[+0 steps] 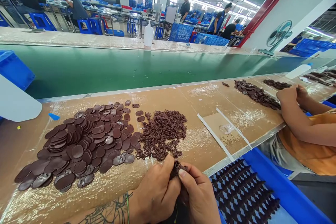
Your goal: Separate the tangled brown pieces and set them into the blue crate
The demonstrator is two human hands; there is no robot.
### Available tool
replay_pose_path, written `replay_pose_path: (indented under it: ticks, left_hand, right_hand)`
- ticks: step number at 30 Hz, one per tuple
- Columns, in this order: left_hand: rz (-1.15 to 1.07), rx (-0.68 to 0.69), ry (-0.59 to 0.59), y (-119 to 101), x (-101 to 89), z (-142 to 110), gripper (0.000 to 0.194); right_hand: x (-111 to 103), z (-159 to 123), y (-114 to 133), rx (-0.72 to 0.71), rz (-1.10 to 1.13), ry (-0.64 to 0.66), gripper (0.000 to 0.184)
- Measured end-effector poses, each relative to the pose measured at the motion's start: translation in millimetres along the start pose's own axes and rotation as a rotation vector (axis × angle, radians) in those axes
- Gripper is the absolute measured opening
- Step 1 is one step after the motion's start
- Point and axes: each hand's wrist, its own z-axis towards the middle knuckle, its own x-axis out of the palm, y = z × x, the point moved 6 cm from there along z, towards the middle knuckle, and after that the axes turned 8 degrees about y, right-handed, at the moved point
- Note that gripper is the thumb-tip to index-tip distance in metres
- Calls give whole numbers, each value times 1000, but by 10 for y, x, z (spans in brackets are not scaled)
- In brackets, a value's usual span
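My left hand and my right hand meet at the table's near edge, fingers pinched together on a small dark brown part. Just beyond them lies a heap of small brown clips. To its left spreads a large pile of brown oval discs. Both piles rest on the tape-covered cardboard table.
A blue tray with rows of assembled brown parts sits below my right hand. A co-worker's hands work at another disc pile on the right. A green conveyor belt runs behind the table. A blue crate stands far left.
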Motion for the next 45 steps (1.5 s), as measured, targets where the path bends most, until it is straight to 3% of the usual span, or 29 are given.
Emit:
replay_pose_path:
  ticks: [9,17,45]
  left_hand:
    - [-58,26,3,-43,-29,-14,10]
    - [-67,20,12,2,2,-43,13]
    - [-79,-37,-4,53,-19,-47,14]
  right_hand:
    - [55,-65,80,52,38,11,36]
    - [11,12,-31,45,78,118,42]
    - [74,38,72,50,59,155,35]
